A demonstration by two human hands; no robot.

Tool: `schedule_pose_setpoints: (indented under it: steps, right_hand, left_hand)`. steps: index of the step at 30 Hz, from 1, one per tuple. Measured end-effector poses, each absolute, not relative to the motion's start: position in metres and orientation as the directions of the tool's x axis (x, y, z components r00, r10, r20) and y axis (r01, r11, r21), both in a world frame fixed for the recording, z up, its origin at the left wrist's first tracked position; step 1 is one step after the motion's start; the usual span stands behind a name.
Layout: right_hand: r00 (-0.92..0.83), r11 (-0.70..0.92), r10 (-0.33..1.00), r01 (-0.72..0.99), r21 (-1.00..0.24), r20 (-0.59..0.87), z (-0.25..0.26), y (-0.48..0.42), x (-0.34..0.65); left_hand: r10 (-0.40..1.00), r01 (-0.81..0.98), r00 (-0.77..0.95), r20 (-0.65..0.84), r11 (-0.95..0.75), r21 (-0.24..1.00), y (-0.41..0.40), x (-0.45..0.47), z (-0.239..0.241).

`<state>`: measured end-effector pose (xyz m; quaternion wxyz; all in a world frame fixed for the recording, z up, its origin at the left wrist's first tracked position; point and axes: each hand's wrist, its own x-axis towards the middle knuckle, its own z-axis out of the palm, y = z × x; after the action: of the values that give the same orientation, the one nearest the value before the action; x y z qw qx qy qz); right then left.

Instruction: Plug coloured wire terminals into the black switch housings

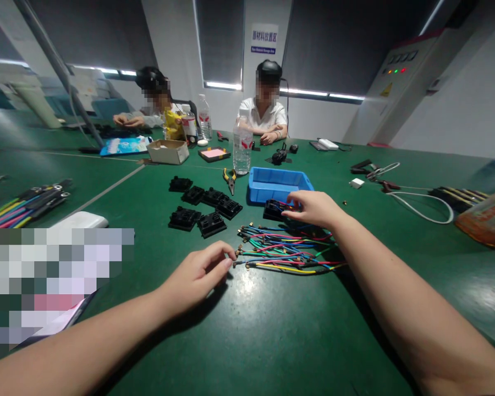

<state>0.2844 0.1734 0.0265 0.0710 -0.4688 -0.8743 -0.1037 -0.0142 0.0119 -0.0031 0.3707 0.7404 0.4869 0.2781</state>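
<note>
My left hand [206, 270] lies low over the table, its thumb and forefinger nearly together at the terminal end of a wire in a bundle of coloured wires [280, 250] with metal lugs. Just beyond the bundle, my right hand [313, 210] has its thumb and fingers around the right side of a black plastic housing [273, 209]. Red and blue wires show at that housing, partly hidden by the fingers. To the left, several more black housings [212, 197] lie in a loose group.
A blue tray [278, 195] stands behind my right hand, with a water bottle [242, 146] and yellow-handled pliers [230, 180] to its left. More wires [33, 203] lie at far left, near a white device [82, 220]. Across the table sit two people [264, 113].
</note>
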Motion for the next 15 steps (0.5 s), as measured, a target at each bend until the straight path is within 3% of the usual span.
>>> schedule_pose_setpoints:
  steps: [15]
  right_hand:
    - [-0.460, 0.435, 0.821, 0.888, 0.150, 0.339, 0.003, 0.172, 0.265]
  left_hand:
    - [0.921, 0.522, 0.384, 0.068, -0.277, 0.807, 0.012, -0.013, -0.003]
